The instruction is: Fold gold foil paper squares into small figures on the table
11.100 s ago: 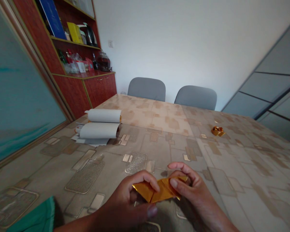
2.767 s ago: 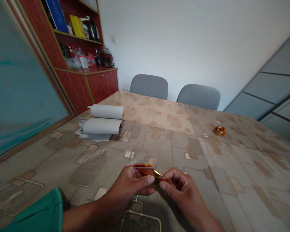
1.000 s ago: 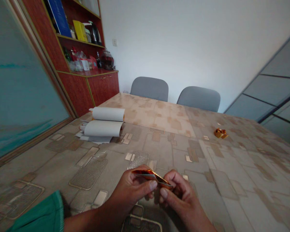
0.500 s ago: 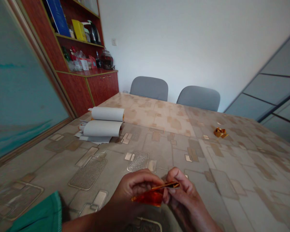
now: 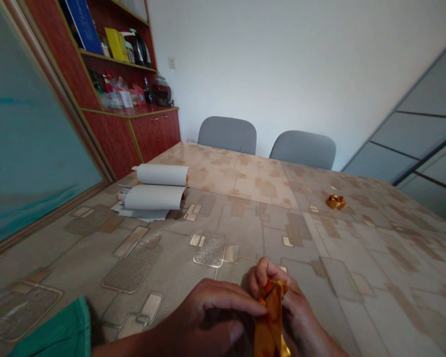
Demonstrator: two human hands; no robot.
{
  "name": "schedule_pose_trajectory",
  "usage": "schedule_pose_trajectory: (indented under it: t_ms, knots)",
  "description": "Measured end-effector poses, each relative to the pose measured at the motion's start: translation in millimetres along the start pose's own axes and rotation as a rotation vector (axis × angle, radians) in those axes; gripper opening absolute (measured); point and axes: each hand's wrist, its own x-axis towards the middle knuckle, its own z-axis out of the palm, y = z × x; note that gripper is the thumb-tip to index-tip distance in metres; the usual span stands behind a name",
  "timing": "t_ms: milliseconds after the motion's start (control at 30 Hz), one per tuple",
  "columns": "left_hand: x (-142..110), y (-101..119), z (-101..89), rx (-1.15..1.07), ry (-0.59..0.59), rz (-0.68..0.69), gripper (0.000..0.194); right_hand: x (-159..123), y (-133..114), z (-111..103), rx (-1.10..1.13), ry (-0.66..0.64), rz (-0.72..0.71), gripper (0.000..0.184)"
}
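A folded gold foil sheet [image 5: 270, 317] is held upright over the near edge of the patterned surface [image 5: 342, 277], pinched at its top by the closed fingers [image 5: 258, 280] of the right hand [image 5: 278, 292]. The left hand [image 5: 208, 322] is curled against it from the left. Rolled white paper sheets [image 5: 156, 191] are placed far left, and a small crumpled gold foil piece [image 5: 336, 202] lies far right.

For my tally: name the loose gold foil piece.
The small crumpled gold foil far right on the table, not the longer strip between the left hand and right hand.
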Motion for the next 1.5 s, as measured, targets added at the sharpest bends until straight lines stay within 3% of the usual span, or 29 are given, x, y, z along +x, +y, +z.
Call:
schedule_pose_trajectory:
  t_ms: [133, 267, 500, 733, 1000, 1133, 1200, 1267, 1333, 1500]
  knots:
    - [2, -4, 2.9, -0.199, 0.124, -0.337, 0.036, 1, 0, 5, -0.027, 0.003, 0.041, 0.02]
    - [9, -8, 6.1, -0.266, 0.267, -0.456, 0.042, 1, 1, 7, -0.094, 0.023, 0.068, 0.024]
    - [13, -17, 2.7, -0.37, 0.251, -0.374, 0.054, 5, 2, 4, -0.211, 0.01, -0.023, 0.031]
    - [13, -20, -3.8, -0.341, 0.211, -0.45, 0.049, 5, 0, 0, -0.35, 0.016, -0.135, 0.031]
    - [14, -16, -5.2, -0.387, 0.263, -0.387, 0.054, 4, 0, -5, -0.301, 0.041, -0.076, 0.026]
    - [15, -3, -4.6, -0.431, 0.336, -0.339, 0.04, 1, 4, -10, -0.482, 0.1, -0.255, 0.031]
    - [15, 0, -5.5, -0.443, 0.413, -0.327, 0.035, -2, 2, -9, -0.713, 0.055, -0.389, 0.042]
    - [16, 2, -6.8, -0.459, 0.468, -0.34, 0.034, -5, -5, -6, -0.954, -0.079, -0.476, 0.051]
    - [16, 3, -7.6, -0.477, 0.479, -0.353, 0.035, -5, -13, -3, -1.092, -0.187, -0.485, 0.049]
    - [13, 2, -6.7, -0.496, 0.385, -0.353, 0.034, -2, -25, -7, -1.195, -0.287, -0.451, 0.037]
